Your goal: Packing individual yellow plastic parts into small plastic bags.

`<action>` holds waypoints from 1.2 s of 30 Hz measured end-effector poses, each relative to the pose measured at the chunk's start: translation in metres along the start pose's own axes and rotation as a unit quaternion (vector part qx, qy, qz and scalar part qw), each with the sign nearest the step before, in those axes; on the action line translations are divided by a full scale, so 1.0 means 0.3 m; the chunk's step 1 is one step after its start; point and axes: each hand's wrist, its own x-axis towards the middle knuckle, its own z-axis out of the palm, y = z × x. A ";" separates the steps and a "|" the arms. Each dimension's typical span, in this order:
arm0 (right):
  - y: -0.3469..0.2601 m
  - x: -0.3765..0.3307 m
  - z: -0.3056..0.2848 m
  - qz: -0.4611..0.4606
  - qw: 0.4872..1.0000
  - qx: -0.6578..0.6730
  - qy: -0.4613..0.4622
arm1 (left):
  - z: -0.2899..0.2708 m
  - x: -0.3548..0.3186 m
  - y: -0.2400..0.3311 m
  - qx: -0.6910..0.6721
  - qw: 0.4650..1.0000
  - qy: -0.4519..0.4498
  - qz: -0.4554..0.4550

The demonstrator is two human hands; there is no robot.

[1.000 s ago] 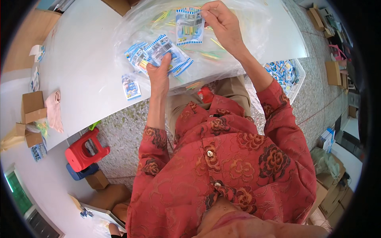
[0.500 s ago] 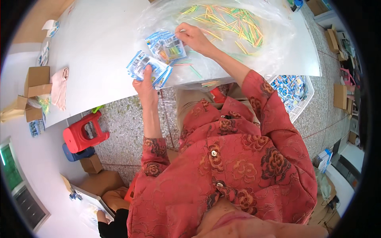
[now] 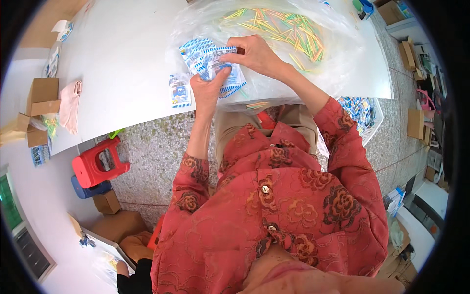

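Observation:
Over the near part of the white table (image 3: 115,73), my left hand (image 3: 208,90) is closed with its thumb pressed on a blue-and-white plastic packet (image 3: 234,81). My right hand (image 3: 257,55) pinches the upper edge of the same packet with thumb and fingers. More packets (image 3: 194,45) of this kind lie overlapping just beyond. Another packet (image 3: 180,94) rests by the table's near edge, left of my left hand. To the right, thin yellow, green and pink plastic sticks (image 3: 289,34) are heaped on a clear plastic bag (image 3: 338,63). What the held packet contains is partly hidden by my fingers.
A white basket (image 3: 376,120) full of packets stands right of my lap. On the table's left lie a pink cloth (image 3: 71,105) and a cardboard box (image 3: 45,93). A red stool (image 3: 100,164) is below. Another person's dark sleeve (image 3: 139,278) shows at lower left.
My left hand has moved right and up to meet my right hand, which shifted slightly right. Both now grip one packet; another packet now lies to the left.

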 end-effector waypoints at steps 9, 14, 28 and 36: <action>0.011 -0.052 -0.074 -0.046 0.998 0.026 0.033 | 0.043 -0.015 0.029 0.022 0.992 -0.087 -0.089; -0.004 -0.093 -0.106 -0.009 0.993 0.119 0.015 | 0.081 -0.016 0.047 0.014 0.993 -0.096 -0.063; -0.051 -0.179 -0.131 -0.208 0.967 -0.100 0.106 | 0.113 -0.030 0.016 0.017 0.996 -0.072 -0.038; -0.063 -0.197 -0.101 -0.143 0.971 -0.111 0.152 | 0.115 -0.040 0.019 0.022 0.996 -0.080 -0.044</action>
